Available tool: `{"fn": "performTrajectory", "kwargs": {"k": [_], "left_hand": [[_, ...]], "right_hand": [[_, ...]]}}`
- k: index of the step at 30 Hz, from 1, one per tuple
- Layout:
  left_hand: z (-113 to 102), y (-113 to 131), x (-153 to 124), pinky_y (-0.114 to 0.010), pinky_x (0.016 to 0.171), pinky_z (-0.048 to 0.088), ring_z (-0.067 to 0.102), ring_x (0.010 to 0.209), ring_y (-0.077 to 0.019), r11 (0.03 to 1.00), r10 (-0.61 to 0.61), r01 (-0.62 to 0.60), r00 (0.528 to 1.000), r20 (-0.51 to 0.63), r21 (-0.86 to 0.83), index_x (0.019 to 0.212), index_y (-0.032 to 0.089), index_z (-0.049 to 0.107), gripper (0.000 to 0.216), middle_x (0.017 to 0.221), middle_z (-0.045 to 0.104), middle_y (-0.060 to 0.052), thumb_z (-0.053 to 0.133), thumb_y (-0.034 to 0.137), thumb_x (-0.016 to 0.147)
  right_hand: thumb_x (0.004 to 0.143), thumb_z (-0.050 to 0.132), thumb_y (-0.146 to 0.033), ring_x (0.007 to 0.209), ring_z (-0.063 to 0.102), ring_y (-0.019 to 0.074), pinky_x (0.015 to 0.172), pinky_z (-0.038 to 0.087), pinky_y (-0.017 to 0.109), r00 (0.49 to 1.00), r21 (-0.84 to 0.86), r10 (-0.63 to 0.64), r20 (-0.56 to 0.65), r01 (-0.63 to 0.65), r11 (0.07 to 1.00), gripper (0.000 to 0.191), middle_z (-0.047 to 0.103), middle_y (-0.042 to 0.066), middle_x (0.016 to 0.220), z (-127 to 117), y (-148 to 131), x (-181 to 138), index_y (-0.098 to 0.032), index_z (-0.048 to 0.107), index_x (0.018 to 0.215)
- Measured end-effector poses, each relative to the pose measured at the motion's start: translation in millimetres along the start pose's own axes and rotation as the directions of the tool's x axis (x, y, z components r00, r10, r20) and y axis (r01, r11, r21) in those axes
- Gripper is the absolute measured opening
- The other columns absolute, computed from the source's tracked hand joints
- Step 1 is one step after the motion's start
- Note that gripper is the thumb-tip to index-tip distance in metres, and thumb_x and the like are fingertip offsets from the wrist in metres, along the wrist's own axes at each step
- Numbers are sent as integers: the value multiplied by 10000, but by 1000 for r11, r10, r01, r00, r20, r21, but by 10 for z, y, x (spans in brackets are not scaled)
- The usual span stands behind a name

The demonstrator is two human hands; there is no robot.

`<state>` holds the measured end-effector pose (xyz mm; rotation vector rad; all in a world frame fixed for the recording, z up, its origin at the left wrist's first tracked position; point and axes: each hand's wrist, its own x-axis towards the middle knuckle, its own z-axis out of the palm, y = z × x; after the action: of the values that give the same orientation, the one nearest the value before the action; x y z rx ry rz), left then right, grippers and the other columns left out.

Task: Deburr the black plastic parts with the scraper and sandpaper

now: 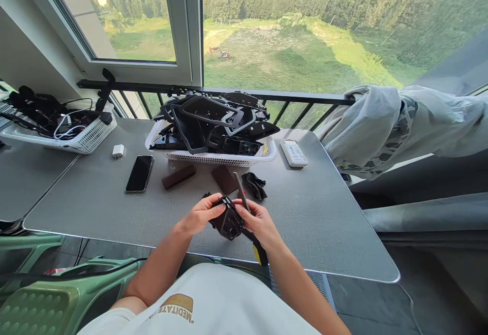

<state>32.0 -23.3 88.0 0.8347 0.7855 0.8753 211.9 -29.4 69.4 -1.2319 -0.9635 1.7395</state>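
Note:
Over the front part of the table, my left hand (205,214) is closed on the left side of a black plastic part (229,220). The part has ribs and openings, and its exact kind I cannot tell. My right hand (258,221) grips a utility knife (260,251) with a black and yellow handle. Its long metal blade sticks up past my fingers, away from me. The fingertips of that hand also meet the right side of the plastic part. Behind my hands lie a dark brown flat piece (224,179) and a crumpled black cloth-like item (255,185).
A white basket (213,160) heaped with black plastic parts stands at the table's back. Left of it are a phone (139,174), a white charger (118,150) and a brown case (179,177). A white box (293,153) lies right. Another basket (91,134) holds cables.

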Motion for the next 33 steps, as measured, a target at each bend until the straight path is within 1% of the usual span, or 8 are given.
{"fn": "performTrajectory", "kwargs": {"k": [3,6,8,12,16,20,27,33], "left_hand": [[82,-23,-13,-204,542,386,466,565,-91,992,122,-123,977,-173,6,720,163,614,417,646,552,18,770,547,685],[153,-4,-30,-193,483,326,381,510,-70,967,251,-216,901,-355,135,662,168,576,415,579,476,47,759,539,694],[194,15,-40,-192,468,308,368,496,-69,938,331,-246,846,-418,245,659,170,590,376,560,472,52,759,503,702],[257,20,-46,-205,537,402,514,553,-104,885,431,-270,785,-444,380,717,181,659,226,617,609,21,735,391,750],[289,9,-53,-227,598,461,611,606,-140,861,475,-283,743,-471,422,751,195,695,133,676,692,-4,731,323,757],[301,22,-67,-230,595,475,623,592,-145,855,484,-281,736,-474,436,739,207,692,101,656,695,2,745,293,736],[292,19,-66,-232,594,486,638,599,-151,864,462,-261,752,-470,431,742,196,696,116,679,715,-10,746,301,734],[284,21,-62,-216,555,462,617,561,-135,872,447,-257,767,-460,418,729,195,682,105,630,690,6,744,280,729]], "right_hand": [[688,659,-745,440,278,68,431,230,241,990,-65,-107,-94,101,993,646,456,-54,548,-60,-54,14,-180,741,988],[745,603,-741,455,294,85,433,243,257,950,-172,-250,-185,219,960,617,475,-33,599,-126,-103,-17,-191,741,987],[793,597,-684,469,318,95,437,255,265,913,-258,-347,-215,289,922,532,505,-14,642,-143,-123,-73,-202,740,968],[878,593,-503,517,418,128,494,355,278,808,-504,-572,-141,439,744,346,542,4,648,-78,-128,-226,-218,745,1001],[917,566,-372,506,472,133,511,413,276,727,-670,-686,-25,497,551,262,587,16,646,28,-105,-318,-231,753,1033],[929,557,-329,495,498,125,522,444,267,687,-715,-726,21,517,470,253,652,37,706,61,-67,-302,-237,754,1059],[923,572,-295,478,501,121,514,449,262,632,-740,-775,-14,514,433,241,639,24,688,27,-73,-254,-235,761,1060],[931,559,-309,500,524,128,530,458,266,662,-741,-748,43,523,421,249,659,37,708,31,-71,-262,-232,760,1056]]}}
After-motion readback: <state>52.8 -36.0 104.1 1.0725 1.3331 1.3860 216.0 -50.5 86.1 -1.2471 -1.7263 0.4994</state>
